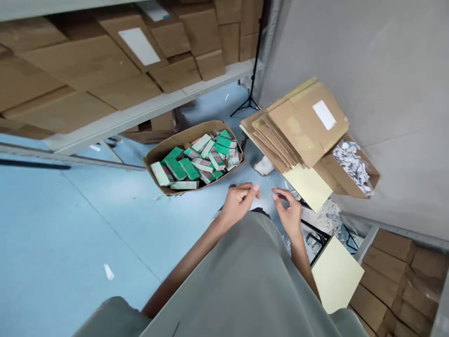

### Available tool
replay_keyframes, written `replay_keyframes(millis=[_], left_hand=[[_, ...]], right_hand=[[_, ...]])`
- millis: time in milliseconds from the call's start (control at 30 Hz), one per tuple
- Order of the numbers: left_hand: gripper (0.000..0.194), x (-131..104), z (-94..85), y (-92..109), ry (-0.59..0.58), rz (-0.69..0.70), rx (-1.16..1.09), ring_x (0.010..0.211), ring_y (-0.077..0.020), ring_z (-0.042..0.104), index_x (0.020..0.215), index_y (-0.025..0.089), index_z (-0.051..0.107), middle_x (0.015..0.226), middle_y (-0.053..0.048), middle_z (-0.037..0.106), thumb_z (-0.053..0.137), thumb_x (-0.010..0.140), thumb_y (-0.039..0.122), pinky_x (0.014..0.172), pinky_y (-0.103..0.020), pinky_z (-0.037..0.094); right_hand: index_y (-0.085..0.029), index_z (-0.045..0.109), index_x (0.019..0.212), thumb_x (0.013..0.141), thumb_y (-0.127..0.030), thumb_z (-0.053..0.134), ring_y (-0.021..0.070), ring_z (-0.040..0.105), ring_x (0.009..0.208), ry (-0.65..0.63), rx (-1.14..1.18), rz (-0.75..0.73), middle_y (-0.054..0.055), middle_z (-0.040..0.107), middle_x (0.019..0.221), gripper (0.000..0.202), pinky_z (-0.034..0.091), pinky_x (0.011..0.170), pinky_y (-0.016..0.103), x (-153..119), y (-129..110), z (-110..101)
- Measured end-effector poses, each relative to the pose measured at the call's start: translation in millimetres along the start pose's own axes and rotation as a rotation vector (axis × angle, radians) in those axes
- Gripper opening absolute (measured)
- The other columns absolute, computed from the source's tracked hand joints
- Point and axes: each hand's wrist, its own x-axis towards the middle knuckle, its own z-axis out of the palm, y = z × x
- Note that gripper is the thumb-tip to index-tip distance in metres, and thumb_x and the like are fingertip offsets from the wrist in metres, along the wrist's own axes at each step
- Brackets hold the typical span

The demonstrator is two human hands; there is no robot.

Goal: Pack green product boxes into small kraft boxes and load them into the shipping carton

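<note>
My left hand (pixel 240 201) is in front of my body at waist height, its fingers curled and its thumb near the index finger. Whatever it might hold is hidden. A short gap to the right is my right hand (pixel 289 213), fingers loosely bent, a small space between thumb and fingertips, nothing visible there. Beyond my left hand, an open cardboard box (pixel 154 157) on the floor contains many small green-and-white cartons (pixel 189 168). Past my right hand lies a stack of flattened cardboard (pixel 308 124) with a white label. Neither hand touches these things.
Metal shelving (pixel 157 105) filled with brown boxes (pixel 105 61) runs along the upper left. Crumpled paper fills another box (pixel 351 164) by the grey wall (pixel 368 61). Pale yellow boards (pixel 336 276), a black tripod (pixel 250 100) and stacked boxes (pixel 389 276) stand around. A white scrap (pixel 109 272) lies on the blue floor.
</note>
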Motion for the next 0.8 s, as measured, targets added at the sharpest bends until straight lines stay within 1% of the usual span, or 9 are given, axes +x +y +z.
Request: replay_keyframes(millis=[67, 167, 233, 300, 400, 567, 633, 700, 800], left_hand=[[0.071, 11, -26.4, -9, 0.07, -0.003, -0.01, 0.075, -0.0207, 0.075, 0.056, 0.025, 0.064, 0.076, -0.006, 0.079, 0.051, 0.113, 0.065, 0.079, -0.036, 0.059], [0.073, 17, -67.8, -29, 0.204, -0.059, -0.013, 0.075, -0.0206, 0.074, 0.051, 0.025, 0.058, 0.076, -0.006, 0.08, 0.052, 0.112, 0.065, 0.08, -0.036, 0.059], [0.075, 14, -93.3, -43, 0.313, -0.122, -0.007, 0.075, -0.0203, 0.073, 0.048, 0.025, 0.053, 0.076, -0.006, 0.08, 0.052, 0.112, 0.065, 0.08, -0.036, 0.059], [0.074, 8, -115.5, -55, 0.419, -0.196, 0.006, 0.075, -0.0201, 0.073, 0.049, 0.025, 0.054, 0.077, -0.006, 0.08, 0.053, 0.112, 0.063, 0.082, -0.036, 0.06], [0.071, -3, -141.8, -70, 0.558, -0.288, 0.043, 0.077, -0.0208, 0.073, 0.051, 0.025, 0.057, 0.076, -0.006, 0.079, 0.054, 0.112, 0.059, 0.089, -0.038, 0.06], [0.063, -16, -171.0, -92, 0.734, -0.434, 0.1, 0.079, -0.0224, 0.073, 0.057, 0.026, 0.065, 0.064, -0.003, 0.07, 0.057, 0.112, 0.056, 0.105, -0.042, 0.059], [0.058, -15, -178.7, -101, 0.769, -0.514, 0.109, 0.079, -0.0228, 0.073, 0.064, 0.026, 0.072, 0.066, -0.003, 0.07, 0.057, 0.112, 0.056, 0.103, -0.041, 0.059], [0.052, -9, -184.4, -110, 0.781, -0.585, 0.116, 0.075, -0.0223, 0.071, 0.073, 0.026, 0.077, 0.069, -0.003, 0.071, 0.058, 0.112, 0.056, 0.095, -0.04, 0.06], [0.052, 14, -188.7, -136, 0.757, -0.654, 0.129, 0.079, -0.0223, 0.072, 0.074, 0.025, 0.075, 0.079, -0.005, 0.075, 0.059, 0.112, 0.057, 0.085, -0.037, 0.059]], right_hand=[[-0.026, 0.085, 0.113, 0.103, -0.049, 0.075, 0.0273, 0.081, 0.111, -0.091, -0.004, 0.014, 0.009, 0.087, 0.117, 0.027, 0.067, 0.104, 0.046, 26, -3, 29], [-0.026, 0.084, 0.117, 0.103, -0.05, 0.076, 0.027, 0.081, 0.113, -0.24, -0.021, 0.017, 0.01, 0.086, 0.121, 0.03, 0.068, 0.103, 0.045, 61, -7, 70], [-0.027, 0.084, 0.121, 0.103, -0.051, 0.077, 0.027, 0.081, 0.115, -0.346, -0.038, 0.009, 0.01, 0.086, 0.125, 0.031, 0.068, 0.104, 0.045, 81, -11, 95], [-0.027, 0.082, 0.125, 0.102, -0.051, 0.078, 0.0271, 0.081, 0.116, -0.447, -0.052, 0.003, 0.01, 0.085, 0.128, 0.033, 0.068, 0.105, 0.045, 99, -13, 119], [-0.028, 0.08, 0.129, 0.1, -0.051, 0.079, 0.0273, 0.081, 0.116, -0.591, -0.071, -0.002, 0.01, 0.083, 0.132, 0.036, 0.068, 0.105, 0.045, 124, -14, 154], [-0.03, 0.079, 0.134, 0.101, -0.05, 0.078, 0.0266, 0.082, 0.115, -0.803, -0.126, -0.032, 0.009, 0.081, 0.135, 0.039, 0.069, 0.102, 0.043, 162, -11, 213], [-0.03, 0.078, 0.137, 0.102, -0.049, 0.077, 0.0261, 0.081, 0.116, -0.848, -0.153, -0.052, 0.009, 0.081, 0.135, 0.04, 0.069, 0.102, 0.041, 178, -7, 235], [-0.03, 0.078, 0.138, 0.102, -0.048, 0.076, 0.026, 0.081, 0.117, -0.879, -0.186, -0.072, 0.008, 0.081, 0.136, 0.04, 0.068, 0.103, 0.041, 196, 4, 257], [-0.03, 0.076, 0.141, 0.102, -0.044, 0.077, 0.0271, 0.08, 0.118, -0.894, -0.262, -0.08, 0.009, 0.079, 0.141, 0.041, 0.067, 0.104, 0.043, 233, 37, 292]])
